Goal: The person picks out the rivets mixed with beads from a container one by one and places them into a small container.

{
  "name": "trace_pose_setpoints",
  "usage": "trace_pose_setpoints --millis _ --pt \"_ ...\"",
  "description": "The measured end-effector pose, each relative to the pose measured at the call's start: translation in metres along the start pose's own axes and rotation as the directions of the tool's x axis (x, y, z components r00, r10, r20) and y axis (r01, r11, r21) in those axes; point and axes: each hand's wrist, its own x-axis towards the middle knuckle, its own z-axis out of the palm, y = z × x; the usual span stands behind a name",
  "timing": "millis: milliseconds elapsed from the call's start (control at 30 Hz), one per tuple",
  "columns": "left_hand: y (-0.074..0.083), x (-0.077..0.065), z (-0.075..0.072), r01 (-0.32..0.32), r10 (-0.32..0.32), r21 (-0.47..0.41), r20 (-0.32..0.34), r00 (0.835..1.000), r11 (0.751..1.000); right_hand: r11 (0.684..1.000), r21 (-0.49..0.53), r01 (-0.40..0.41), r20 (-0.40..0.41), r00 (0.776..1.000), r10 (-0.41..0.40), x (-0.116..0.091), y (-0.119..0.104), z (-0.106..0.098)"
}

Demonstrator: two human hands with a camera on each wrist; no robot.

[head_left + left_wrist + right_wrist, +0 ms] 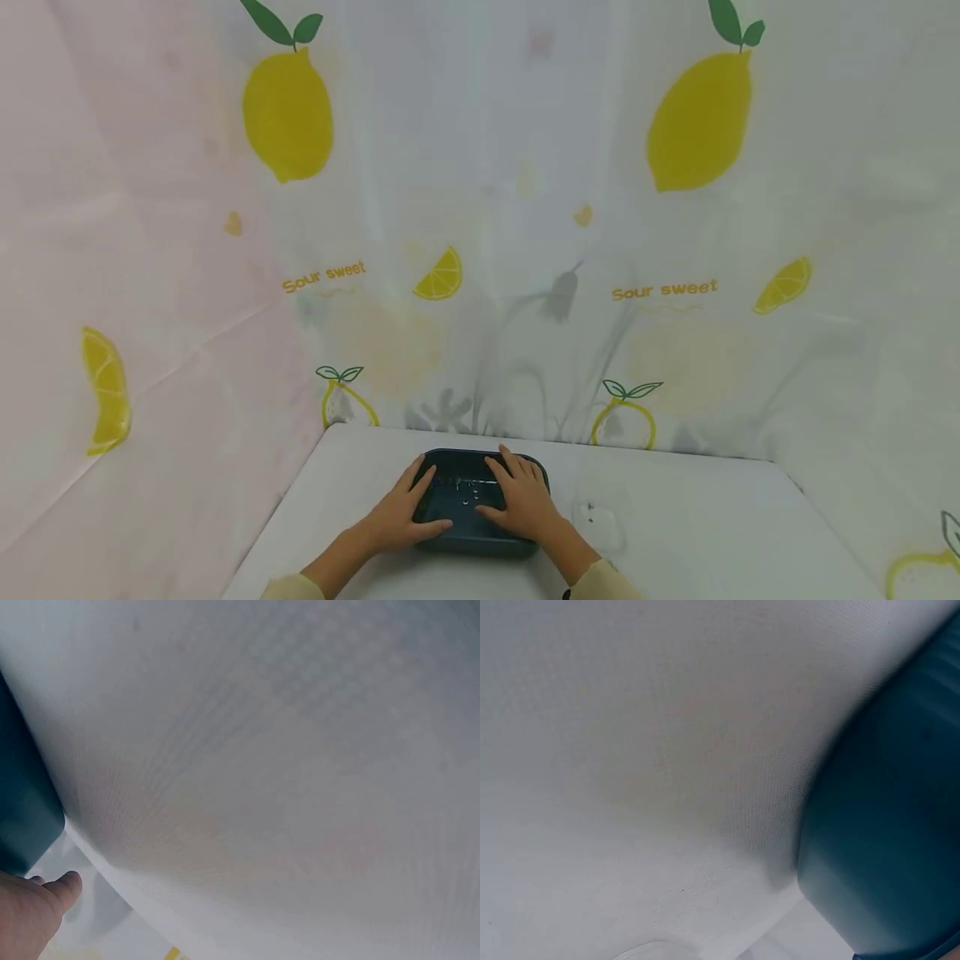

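Note:
A dark teal rectangular basin (480, 546) stands on the white table, with several small bright spots and glints on its inner floor. On its left side lies my left hand (393, 512), fingers spread along the rim and thumb over the near left corner. My right hand (525, 500) reaches over the right rim, its fingers spread and thumb pointing inward. The left wrist view catches the basin's outer wall (22, 787) and part of the left hand (30, 911). In the right wrist view the basin's wall (885, 825) fills the right side; almost none of the hand shows there.
A clear, pale flat object (600, 527) with small dark marks lies on the table just right of the basin. Behind the white table (697, 517) hangs a lemon-printed curtain (480, 208), which also encloses both sides.

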Motion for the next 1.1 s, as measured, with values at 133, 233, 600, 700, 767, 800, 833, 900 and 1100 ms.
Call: trace_pose_setpoints --millis 133,233,600,700,767,800,833,900,1100 --pt "0.0000 -0.0015 -0.0005 -0.005 0.005 -0.011 -0.014 1.000 1.000 1.000 -0.015 -0.005 -0.001 1.000 0.005 -0.0004 -0.0008 0.0022" --pt "-0.0004 -0.0021 -0.0017 0.000 0.000 -0.011 -0.018 1.000 1.000 1.000 -0.011 0.000 -0.002 1.000 0.000 0.0012 -0.0017 0.0019" --pt "0.0025 -0.0033 0.0002 0.010 -0.010 -0.016 -0.015 1.000 1.000 1.000 0.002 -0.018 0.001 1.000 0.018 -0.0020 -0.0026 -0.0003" --pt "0.0039 -0.0039 -0.0002 0.017 -0.017 -0.016 -0.013 1.000 1.000 1.000 0.003 -0.009 -0.003 1.000 0.009 -0.0023 -0.0027 -0.0004" --pt "0.0044 -0.0040 -0.0007 0.020 -0.020 -0.019 -0.008 1.000 1.000 1.000 0.002 -0.005 -0.001 1.000 0.005 -0.0023 -0.0027 -0.0005" --pt "0.0042 -0.0039 -0.0008 0.022 -0.022 -0.017 -0.006 1.000 1.000 1.000 0.004 -0.005 -0.002 1.000 0.005 -0.0022 -0.0028 -0.0008" --pt "0.0042 -0.0036 -0.0010 0.021 -0.021 -0.017 -0.006 1.000 1.000 1.000 0.004 -0.005 -0.002 1.000 0.005 -0.0020 -0.0027 -0.0009" --pt "0.0035 -0.0026 -0.0011 0.019 -0.019 -0.012 -0.008 1.000 1.000 1.000 -0.005 -0.009 -0.004 1.000 0.008 -0.0014 -0.0022 -0.0008" --pt "0.0018 -0.0020 -0.0011 0.011 -0.011 0.002 -0.007 1.000 1.000 1.000 -0.018 -0.012 0.012 1.000 0.012 -0.0012 -0.0012 0.0014"
